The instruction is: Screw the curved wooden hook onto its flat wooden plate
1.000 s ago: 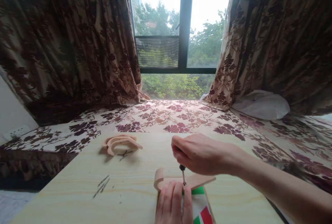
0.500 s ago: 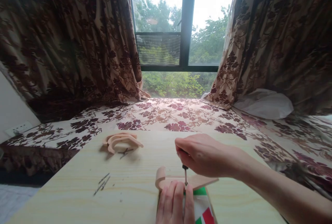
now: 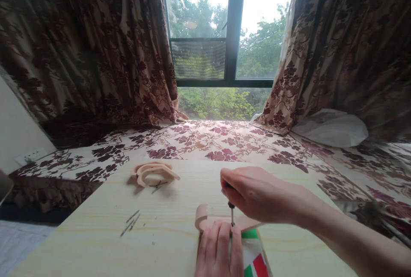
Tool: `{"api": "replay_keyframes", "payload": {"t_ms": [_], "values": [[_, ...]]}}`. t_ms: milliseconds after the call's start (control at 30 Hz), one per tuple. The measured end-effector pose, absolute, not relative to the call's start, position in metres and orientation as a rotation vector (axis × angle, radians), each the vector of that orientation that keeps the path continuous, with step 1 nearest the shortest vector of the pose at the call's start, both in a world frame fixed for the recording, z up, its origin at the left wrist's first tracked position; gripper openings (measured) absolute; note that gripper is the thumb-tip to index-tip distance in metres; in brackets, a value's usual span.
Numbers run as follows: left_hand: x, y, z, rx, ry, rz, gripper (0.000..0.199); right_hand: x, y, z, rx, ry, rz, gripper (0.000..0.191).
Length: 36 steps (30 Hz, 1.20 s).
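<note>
My right hand point(image 3: 260, 193) is a closed fist around a screwdriver-like tool point(image 3: 232, 215). Its handle is mostly hidden; a black collar and thin metal shaft point down. The tip meets a tan leather-like strap point(image 3: 216, 221) between two fingers of my left hand point(image 3: 220, 249). Those fingers lie stretched out, pressing on the strap; the thumb is hidden. At its left end the strap curls upward, while the right end tapers below my right hand. Under both lies a small board point(image 3: 248, 251) with green, white and red printing.
Curved tan strips point(image 3: 150, 170) rest at the table's back left, with thin dark metal pieces point(image 3: 157, 186) beside them. More thin metal pieces point(image 3: 130, 222) and small dark bits lie nearer. Behind the pale wooden table point(image 3: 96, 234) is a flowered cover point(image 3: 221, 142) below the window.
The whole view has shifted slightly, so things appear a little further right. Both hands keep nearly the same pose, with the tool still upright on the strap.
</note>
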State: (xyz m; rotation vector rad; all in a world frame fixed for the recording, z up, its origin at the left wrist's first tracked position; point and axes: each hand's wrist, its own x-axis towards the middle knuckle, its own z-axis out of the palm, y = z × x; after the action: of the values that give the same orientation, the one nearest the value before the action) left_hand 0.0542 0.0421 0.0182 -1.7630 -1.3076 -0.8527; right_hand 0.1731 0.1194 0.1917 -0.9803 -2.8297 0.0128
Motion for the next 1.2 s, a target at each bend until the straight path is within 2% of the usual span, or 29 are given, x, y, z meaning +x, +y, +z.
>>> {"api": "replay_keyframes", "payload": {"t_ms": [167, 233, 300, 367, 433, 533, 633, 700, 833, 900, 967, 1033, 1200], "values": [[0.075, 0.062, 0.009, -1.448, -1.296, -1.288, 0.022, 0.171, 0.122, 0.197, -1.115, -2.852, -0.051, 0.019], [0.075, 0.062, 0.010, -1.378, -1.282, -1.346, 0.024, 0.171, 0.122, 0.203, -1.065, -2.895, -0.049, 0.021], [0.067, 0.055, 0.015, -1.479, -1.277, -1.208, 0.024, 0.172, 0.122, 0.206, -0.972, -2.921, -0.006, 0.023], [0.057, 0.046, 0.020, -1.743, -1.268, -0.904, 0.029, 0.173, 0.122, 0.203, -0.912, -2.916, 0.038, 0.024], [0.052, 0.042, 0.022, -1.817, -1.244, -0.826, 0.031, 0.173, 0.122, 0.197, -0.923, -2.876, 0.038, 0.024], [0.061, 0.052, 0.017, -1.707, -1.247, -1.034, 0.026, 0.171, 0.122, 0.189, -0.978, -2.826, -0.041, 0.024], [0.073, 0.063, 0.011, -1.351, -1.246, -1.370, 0.027, 0.169, 0.121, 0.191, -0.975, -2.849, -0.084, 0.024], [0.072, 0.062, 0.012, -1.371, -1.252, -1.313, 0.028, 0.169, 0.120, 0.194, -0.946, -2.887, -0.053, 0.024], [0.061, 0.050, 0.019, -1.726, -1.241, -0.906, 0.030, 0.171, 0.120, 0.193, -0.927, -2.878, -0.029, 0.021], [0.063, 0.051, 0.018, -1.694, -1.251, -0.969, 0.027, 0.171, 0.122, 0.190, -0.974, -2.833, -0.036, 0.020], [0.071, 0.058, 0.014, -1.404, -1.260, -1.261, 0.022, 0.170, 0.123, 0.190, -1.030, -2.808, -0.042, 0.020], [0.075, 0.063, 0.011, -1.319, -1.257, -1.336, 0.022, 0.170, 0.124, 0.192, -1.049, -2.821, -0.034, 0.018], [0.062, 0.050, 0.016, -1.691, -1.255, -0.931, 0.023, 0.170, 0.121, 0.191, -0.984, -2.868, -0.064, 0.013]]}}
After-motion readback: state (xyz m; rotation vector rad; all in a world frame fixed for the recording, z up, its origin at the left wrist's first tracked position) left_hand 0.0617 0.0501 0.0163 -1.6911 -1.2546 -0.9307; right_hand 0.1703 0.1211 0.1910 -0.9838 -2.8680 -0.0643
